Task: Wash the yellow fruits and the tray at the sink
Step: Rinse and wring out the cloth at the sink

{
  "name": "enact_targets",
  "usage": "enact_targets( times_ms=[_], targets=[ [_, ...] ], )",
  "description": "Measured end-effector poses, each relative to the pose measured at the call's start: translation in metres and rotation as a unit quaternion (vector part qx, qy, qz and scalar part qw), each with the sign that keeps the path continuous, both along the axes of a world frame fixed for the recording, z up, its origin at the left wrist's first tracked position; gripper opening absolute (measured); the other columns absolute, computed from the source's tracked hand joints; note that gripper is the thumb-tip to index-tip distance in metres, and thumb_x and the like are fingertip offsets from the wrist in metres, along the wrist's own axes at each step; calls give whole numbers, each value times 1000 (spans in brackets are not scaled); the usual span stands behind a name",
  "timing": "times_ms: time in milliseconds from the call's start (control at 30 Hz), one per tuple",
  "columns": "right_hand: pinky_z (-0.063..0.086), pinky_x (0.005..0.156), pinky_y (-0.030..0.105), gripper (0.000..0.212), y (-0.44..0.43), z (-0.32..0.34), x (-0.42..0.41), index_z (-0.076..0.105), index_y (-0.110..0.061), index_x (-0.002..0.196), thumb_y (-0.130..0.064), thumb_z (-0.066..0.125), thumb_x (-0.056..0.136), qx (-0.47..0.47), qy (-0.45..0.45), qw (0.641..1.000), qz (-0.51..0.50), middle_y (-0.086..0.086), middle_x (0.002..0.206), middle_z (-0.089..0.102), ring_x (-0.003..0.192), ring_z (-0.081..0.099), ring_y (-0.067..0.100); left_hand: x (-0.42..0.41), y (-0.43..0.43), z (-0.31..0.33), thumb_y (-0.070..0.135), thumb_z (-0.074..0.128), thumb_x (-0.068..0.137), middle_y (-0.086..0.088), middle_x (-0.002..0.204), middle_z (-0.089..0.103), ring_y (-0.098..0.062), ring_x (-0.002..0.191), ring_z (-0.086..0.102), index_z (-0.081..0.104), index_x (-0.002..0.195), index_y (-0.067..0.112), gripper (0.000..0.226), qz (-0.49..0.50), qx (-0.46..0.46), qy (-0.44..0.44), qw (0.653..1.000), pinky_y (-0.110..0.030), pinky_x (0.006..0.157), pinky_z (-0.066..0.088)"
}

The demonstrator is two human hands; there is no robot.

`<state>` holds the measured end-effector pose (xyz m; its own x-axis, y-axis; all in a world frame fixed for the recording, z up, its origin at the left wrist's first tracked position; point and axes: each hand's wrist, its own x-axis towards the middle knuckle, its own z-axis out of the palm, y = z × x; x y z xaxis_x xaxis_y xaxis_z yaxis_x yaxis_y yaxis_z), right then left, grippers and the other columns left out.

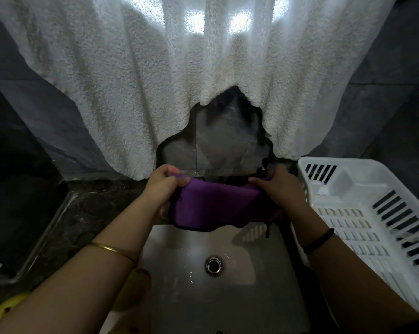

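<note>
Two hands up, both on the cloth. Biggest thing is the white towel (131, 80) hanging over the back wall, not part of the job. Below it is the sink (227, 297), white, with a few wet glints. The tray (348, 169) is white and slatted, just right of the sink; I can't tell if it touches the rim. The purple cloth (211, 206) is stretched across the sink's far end. The left hand (162, 189) grips the cloth's left end, fingers curled round it. The right hand (278, 189) pinches the right end. The yellow fruits (8, 307) are low left by the dark counter (71, 225), mostly hidden by the left forearm; at least two show. The drain (213, 265) is mid-basin.

My read: the cloth is being readied, and neither fruits nor tray look washed yet. I'd bunch the cloth into one hand and keep it over the basin so drips land there. The other hand is then free for the tray, which is nearest. No tap shows, so I can't tell if water runs.
</note>
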<state>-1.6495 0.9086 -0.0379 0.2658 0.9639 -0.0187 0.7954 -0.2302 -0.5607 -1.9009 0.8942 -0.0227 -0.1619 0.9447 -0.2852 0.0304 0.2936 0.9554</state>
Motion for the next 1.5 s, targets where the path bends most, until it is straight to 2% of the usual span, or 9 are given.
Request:
enact_targets(
  times_ms=[167, 400, 533, 667, 800, 1033, 1133, 1333, 1500],
  targets=[
    [45, 69, 22, 42, -2, 13, -1, 57, -10, 103, -20, 82, 71, -42, 268, 956, 109, -2, 90, 58, 92, 58, 20, -8, 3, 9, 2, 80, 70, -1, 91, 59, -13, 80, 57, 61, 98, 12, 36, -99, 9, 131, 986, -19, 67, 47],
    [39, 71, 25, 27, 0, 7, -1, 73, -11, 104, -19, 75, 79, 9, -49, 978, 200, 11, 104, 63, 98, 60, 25, -25, 11, 1, 33, 74, 80, -9, 80, 63, -26, 79, 63, 65, 70, 13, 24, -131, 52, 448, 883, -34, 71, 50],
    [44, 86, 32, 22, 2, 7, -1, 74, 0, 84, -19, 79, 75, 96, 96, 975, 175, 8, 109, 58, 100, 54, 19, -28, 7, 9, 45, 67, 83, -4, 110, 52, -25, 101, 55, 59, 67, 22, 29, -51, 51, 471, 879, -44, 89, 49],
    [37, 61, 31, 31, -1, 15, -21, 54, -11, 61, -27, 72, 81, 88, 168, 977, 95, 5, 66, 53, 64, 51, 18, -18, 7, 13, 38, 57, 88, -14, 98, 66, -33, 90, 61, 65, 72, 11, 32, -40, 7, 446, 894, -35, 74, 47],
    [30, 66, 29, 36, -5, 19, -48, 38, -21, 64, -36, 64, 84, 76, 70, 994, 23, 8, 81, 55, 86, 57, 29, 3, 9, 12, 24, 44, 97, -23, 120, 60, -39, 107, 57, 61, 111, -3, 35, -70, -69, 335, 937, -39, 91, 46],
    [36, 69, 28, 20, -25, 22, -102, 52, -21, 79, -35, 65, 84, 74, 114, 982, 135, 5, 85, 58, 85, 57, 23, 44, -4, 33, 48, 39, 96, -3, 69, 61, -15, 59, 58, 65, 77, 18, 44, -87, -191, -35, 977, -21, 49, 41],
    [42, 71, 30, 22, -37, 13, -108, 65, -14, 91, -32, 65, 79, 94, 194, 949, 230, 5, 89, 64, 83, 58, 18, 39, 1, 36, 49, 54, 90, -6, 89, 64, -18, 72, 59, 61, 104, 16, 36, -90, -164, -1, 982, -26, 53, 44],
    [54, 75, 29, 13, -48, -9, -102, 72, -14, 90, -16, 59, 92, 180, 372, 897, 155, 8, 92, 73, 84, 69, 20, 24, 17, 16, 8, 49, 87, -23, 90, 64, -34, 86, 63, 57, 73, 12, 17, 16, -33, 121, 992, -51, 90, 51],
    [50, 75, 37, 39, -26, -9, -90, 64, -15, 99, -50, 46, 93, -123, 642, 756, 17, 8, 93, 65, 84, 61, 25, 43, 1, 32, 24, 53, 89, -13, 96, 66, -32, 93, 63, 66, 91, 16, 15, -120, 0, 390, 913, -34, 80, 50]
  ],
)
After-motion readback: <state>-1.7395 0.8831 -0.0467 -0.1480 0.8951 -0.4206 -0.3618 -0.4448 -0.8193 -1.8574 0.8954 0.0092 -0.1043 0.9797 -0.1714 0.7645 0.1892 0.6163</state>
